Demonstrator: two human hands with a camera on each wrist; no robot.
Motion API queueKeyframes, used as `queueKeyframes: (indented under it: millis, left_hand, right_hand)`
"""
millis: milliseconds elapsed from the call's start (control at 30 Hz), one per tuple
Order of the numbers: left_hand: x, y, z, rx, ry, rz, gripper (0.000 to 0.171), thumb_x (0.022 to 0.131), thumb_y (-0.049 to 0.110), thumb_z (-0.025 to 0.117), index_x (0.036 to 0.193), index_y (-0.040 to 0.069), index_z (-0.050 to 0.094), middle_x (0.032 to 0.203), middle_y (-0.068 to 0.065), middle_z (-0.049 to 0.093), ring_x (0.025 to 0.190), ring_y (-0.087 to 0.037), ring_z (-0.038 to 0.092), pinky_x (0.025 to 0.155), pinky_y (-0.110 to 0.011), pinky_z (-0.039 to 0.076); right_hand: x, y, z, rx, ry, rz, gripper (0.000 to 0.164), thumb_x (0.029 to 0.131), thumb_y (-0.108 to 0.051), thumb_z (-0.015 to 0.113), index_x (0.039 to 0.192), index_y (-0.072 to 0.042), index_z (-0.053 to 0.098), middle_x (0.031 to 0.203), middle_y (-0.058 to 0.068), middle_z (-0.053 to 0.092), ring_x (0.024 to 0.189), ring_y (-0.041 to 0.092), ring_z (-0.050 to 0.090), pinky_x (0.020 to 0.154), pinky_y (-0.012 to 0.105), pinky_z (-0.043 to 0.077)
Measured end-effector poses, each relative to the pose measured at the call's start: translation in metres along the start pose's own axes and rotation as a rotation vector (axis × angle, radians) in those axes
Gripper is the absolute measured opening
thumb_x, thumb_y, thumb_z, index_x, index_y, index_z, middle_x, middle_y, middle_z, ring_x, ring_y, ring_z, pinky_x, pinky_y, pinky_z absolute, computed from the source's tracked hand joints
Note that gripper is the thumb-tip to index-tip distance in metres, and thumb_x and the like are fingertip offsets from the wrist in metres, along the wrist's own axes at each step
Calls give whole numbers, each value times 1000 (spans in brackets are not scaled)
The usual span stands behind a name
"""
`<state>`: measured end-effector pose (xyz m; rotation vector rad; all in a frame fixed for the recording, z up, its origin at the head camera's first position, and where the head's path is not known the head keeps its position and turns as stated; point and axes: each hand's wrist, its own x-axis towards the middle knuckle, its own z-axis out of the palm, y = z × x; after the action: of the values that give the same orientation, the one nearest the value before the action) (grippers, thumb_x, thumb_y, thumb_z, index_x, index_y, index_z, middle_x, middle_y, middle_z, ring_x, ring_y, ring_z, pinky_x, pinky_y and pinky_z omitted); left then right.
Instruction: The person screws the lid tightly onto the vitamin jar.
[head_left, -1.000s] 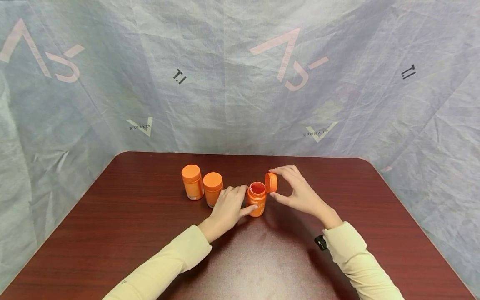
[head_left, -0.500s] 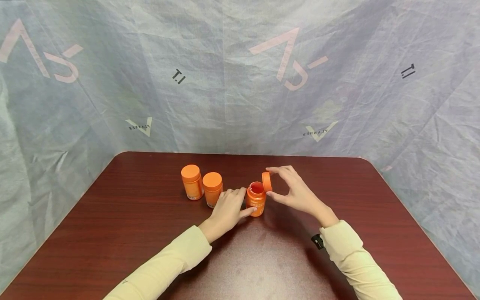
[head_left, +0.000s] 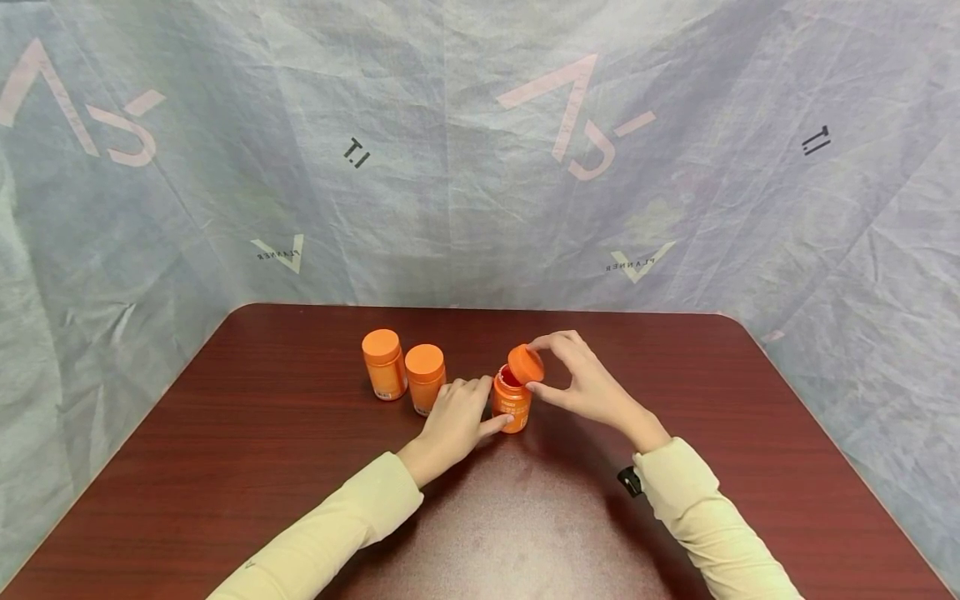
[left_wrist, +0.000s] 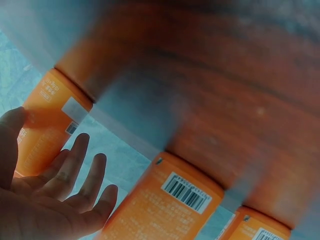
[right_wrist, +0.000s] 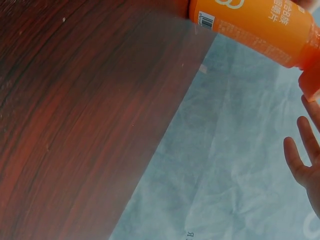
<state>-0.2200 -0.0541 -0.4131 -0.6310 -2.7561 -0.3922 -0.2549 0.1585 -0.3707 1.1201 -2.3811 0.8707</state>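
Note:
An uncapped orange pill bottle (head_left: pixel 512 408) stands upright on the table, part of its red inside showing at the mouth. My left hand (head_left: pixel 454 421) grips it from the left, thumb (left_wrist: pixel 9 131) on one side and fingers behind. Between thumb and fingertips my right hand (head_left: pixel 588 387) pinches the orange cap (head_left: pixel 526 364), which tilts over the right part of the mouth. The right wrist view shows the cap (right_wrist: pixel 311 82) against the bottle's neck and the right hand's fingers (right_wrist: pixel 307 145) at the edge; whether its thread sits on the neck I cannot tell.
Two capped orange bottles stand to the left: a nearer one (head_left: pixel 426 379) close to the left hand and another (head_left: pixel 384 365) farther left. They stand on a dark red wooden table (head_left: pixel 300 467). Behind it hangs a printed grey cloth (head_left: pixel 450 208).
My right hand has moved left with the cap, from beside the bottle to over its mouth. The cap has turned from on edge to tilted face down. The left hand stays put.

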Motion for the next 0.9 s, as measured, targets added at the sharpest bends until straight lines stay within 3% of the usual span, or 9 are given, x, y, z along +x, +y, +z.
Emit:
queueKeyframes:
  millis: [233, 900]
  left_hand:
    - [0, 0, 1, 18, -18, -4, 51, 81, 51, 61, 107, 8, 56, 85, -2, 63, 80, -22, 58, 75, -39, 45]
    - [-2, 0, 3, 31, -26, -6, 50, 83, 50, 59, 108, 7, 55, 89, -3, 64, 83, -23, 59, 76, -39, 45]
  right_hand:
    - [2, -1, 1, 4, -18, -42, 44, 75, -24, 73, 113, -10, 57, 112, -1, 59, 106, 16, 44, 92, 35, 35]
    - [3, -2, 4, 25, -63, -59, 39, 78, -25, 71, 113, -12, 60, 113, -1, 58, 109, 16, 43, 94, 36, 33]
